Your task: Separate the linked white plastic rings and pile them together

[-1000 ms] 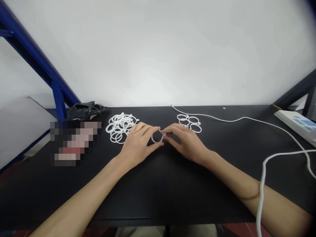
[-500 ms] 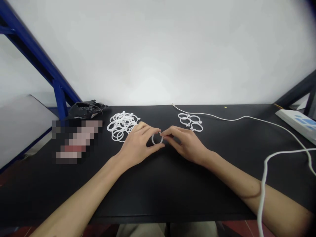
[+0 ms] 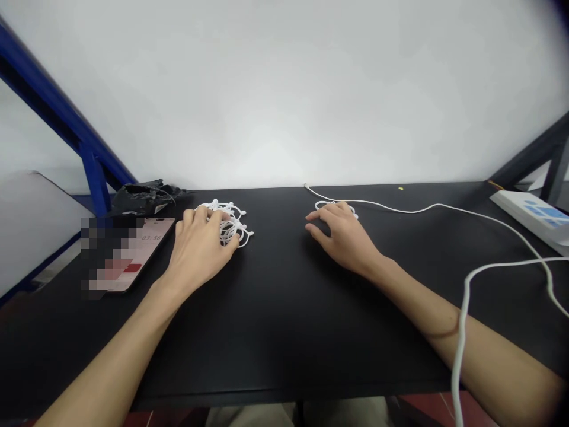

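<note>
On the black table (image 3: 275, 308), my left hand (image 3: 200, 246) lies over a loose pile of white plastic rings (image 3: 233, 228) at the far left, fingers spread across it and the thumb at the pile's near edge. My right hand (image 3: 344, 237) rests further right, fingers stretched out flat over a small cluster of linked white rings (image 3: 326, 205), most of which it hides. The single ring seen between both hands earlier is out of sight. Nothing is visibly gripped in either hand.
A phone (image 3: 133, 252) lies left of my left hand, with a crumpled black bag (image 3: 142, 196) behind it. A white cable (image 3: 444, 210) runs from the table's back to the right and loops over my right forearm. A white power strip (image 3: 533, 219) sits at the far right, a blue frame (image 3: 66, 127) at the left.
Both hands let go of the single ring at the centre and moved apart: the left onto the ring pile, the right back onto the small linked cluster. The camera tilted slightly.
</note>
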The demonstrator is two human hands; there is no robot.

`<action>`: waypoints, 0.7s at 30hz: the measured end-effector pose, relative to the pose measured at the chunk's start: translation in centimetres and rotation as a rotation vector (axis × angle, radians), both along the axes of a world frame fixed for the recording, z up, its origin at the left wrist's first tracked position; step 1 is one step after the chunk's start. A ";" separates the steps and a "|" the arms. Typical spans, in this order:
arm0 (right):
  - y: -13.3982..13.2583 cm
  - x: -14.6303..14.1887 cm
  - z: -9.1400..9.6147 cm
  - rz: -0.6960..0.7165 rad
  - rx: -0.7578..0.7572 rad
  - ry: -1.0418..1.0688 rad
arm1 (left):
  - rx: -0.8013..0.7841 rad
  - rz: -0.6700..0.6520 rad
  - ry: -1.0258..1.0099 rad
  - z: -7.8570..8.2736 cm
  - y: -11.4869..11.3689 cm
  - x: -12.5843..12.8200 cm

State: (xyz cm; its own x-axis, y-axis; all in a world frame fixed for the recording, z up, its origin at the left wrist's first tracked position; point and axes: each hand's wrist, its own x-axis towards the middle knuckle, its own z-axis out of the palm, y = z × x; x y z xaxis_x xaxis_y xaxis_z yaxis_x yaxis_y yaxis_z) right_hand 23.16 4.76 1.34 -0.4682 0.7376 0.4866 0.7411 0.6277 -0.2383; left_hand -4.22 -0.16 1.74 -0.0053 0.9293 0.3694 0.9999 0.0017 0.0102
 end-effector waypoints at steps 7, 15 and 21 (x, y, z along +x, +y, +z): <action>0.8 0.8 0.0 -0.154 0.031 -0.047 | -0.047 0.009 -0.030 -0.2 0.3 -0.5; 2.0 2.3 0.4 -0.369 0.031 -0.093 | -0.041 0.009 -0.050 -0.2 0.5 -0.8; 2.5 3.1 0.3 -0.404 -0.049 -0.154 | -0.046 -0.002 -0.040 0.0 0.3 -0.5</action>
State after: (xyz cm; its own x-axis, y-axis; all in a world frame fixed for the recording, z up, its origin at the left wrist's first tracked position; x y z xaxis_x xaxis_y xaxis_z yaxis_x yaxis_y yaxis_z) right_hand 26.26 7.30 1.65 -0.2020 0.8968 0.3937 0.9540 0.2710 -0.1278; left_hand -4.71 0.15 1.74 -0.0174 0.9453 0.3258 0.9987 0.0011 0.0503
